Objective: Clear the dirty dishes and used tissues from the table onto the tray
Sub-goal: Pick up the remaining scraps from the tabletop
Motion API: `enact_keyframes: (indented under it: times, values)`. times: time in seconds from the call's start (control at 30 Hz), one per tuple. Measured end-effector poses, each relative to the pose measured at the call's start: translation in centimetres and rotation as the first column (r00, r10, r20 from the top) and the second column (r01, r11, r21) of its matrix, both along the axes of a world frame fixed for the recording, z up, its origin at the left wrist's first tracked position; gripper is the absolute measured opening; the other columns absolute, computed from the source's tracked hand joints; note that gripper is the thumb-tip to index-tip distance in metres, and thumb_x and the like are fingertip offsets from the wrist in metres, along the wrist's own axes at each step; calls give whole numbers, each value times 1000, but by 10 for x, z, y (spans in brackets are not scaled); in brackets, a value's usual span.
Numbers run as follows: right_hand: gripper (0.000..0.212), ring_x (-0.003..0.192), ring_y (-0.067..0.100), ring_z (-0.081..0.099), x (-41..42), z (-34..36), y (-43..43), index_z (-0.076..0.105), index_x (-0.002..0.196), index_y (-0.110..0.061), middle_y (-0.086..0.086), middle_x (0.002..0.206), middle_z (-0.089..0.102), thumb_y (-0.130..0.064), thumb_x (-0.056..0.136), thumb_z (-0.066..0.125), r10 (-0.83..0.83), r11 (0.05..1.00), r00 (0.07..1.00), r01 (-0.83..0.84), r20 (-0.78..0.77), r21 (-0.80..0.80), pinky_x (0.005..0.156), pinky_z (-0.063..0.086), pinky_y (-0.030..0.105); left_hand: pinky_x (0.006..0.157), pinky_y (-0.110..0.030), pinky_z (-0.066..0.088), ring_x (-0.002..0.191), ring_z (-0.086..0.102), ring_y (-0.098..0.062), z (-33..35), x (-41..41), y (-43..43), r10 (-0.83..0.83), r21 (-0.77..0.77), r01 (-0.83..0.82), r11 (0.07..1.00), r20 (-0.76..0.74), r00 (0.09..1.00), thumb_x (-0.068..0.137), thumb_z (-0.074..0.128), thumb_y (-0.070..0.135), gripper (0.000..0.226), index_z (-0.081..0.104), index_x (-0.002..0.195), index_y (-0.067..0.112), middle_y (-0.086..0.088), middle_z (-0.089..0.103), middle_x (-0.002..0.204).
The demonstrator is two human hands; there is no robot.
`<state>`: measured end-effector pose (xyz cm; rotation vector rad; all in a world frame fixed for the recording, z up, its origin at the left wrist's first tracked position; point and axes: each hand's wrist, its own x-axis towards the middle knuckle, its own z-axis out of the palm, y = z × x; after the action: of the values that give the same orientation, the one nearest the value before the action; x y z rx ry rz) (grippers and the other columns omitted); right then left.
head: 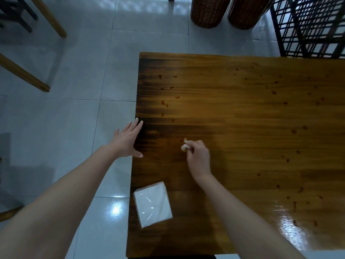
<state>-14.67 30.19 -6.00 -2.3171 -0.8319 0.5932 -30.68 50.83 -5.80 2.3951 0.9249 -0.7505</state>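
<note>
Tissue wad (185, 146), half hidden in right grip (198, 156)

floor: white glossy tiles (74, 71) | far side: 2 wicker baskets (207, 12), black wire rack (309, 28) beside them | left: wooden furniture legs (24, 74) | near: wrapped napkin pack (152, 203)

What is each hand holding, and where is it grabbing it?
The right hand pinches a crumpled tissue by its near side. The left hand holds nothing and lies open at the table edge.
</note>
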Motion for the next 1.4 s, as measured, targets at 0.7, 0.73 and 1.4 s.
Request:
enact_keyframes:
  times: [0.7, 0.73, 1.4]
  values:
    - [21, 83, 1, 53, -43, -11, 34, 67, 109, -14, -9, 97, 56, -8, 92, 57, 197, 980, 980, -195, -43, 46, 70, 45, 7, 117, -52, 2, 148, -10, -21, -2, 28, 39, 5, 46, -6, 999, 32, 999, 71, 80, 47, 125, -12, 153, 24, 3, -20, 160]
    - [21, 81, 0, 52, -40, -12, 38, 67, 110, -14, -10, 96, 54, -8, 92, 57, 199, 979, 979, -197, -48, 53, 69, 43, 5, 117, -52, 2, 148, -11, -21, -2, 27, 42, 8, 49, -10, 999, 34, 999, 71, 80, 47, 125, -12, 153, 24, 3, -20, 160]
    - [18, 79, 1, 53, -21, -12, 91, 68, 102, -14, -10, 95, 53, -12, 95, 52, 239, 970, 970, -236, -45, 64, 69, 46, 13, 118, -52, 8, 149, -5, -19, -12, -14, 39, 153, -13, -152, 988, 106, 983, 73, 78, 46, 119, -9, 153, 30, 6, -14, 161]
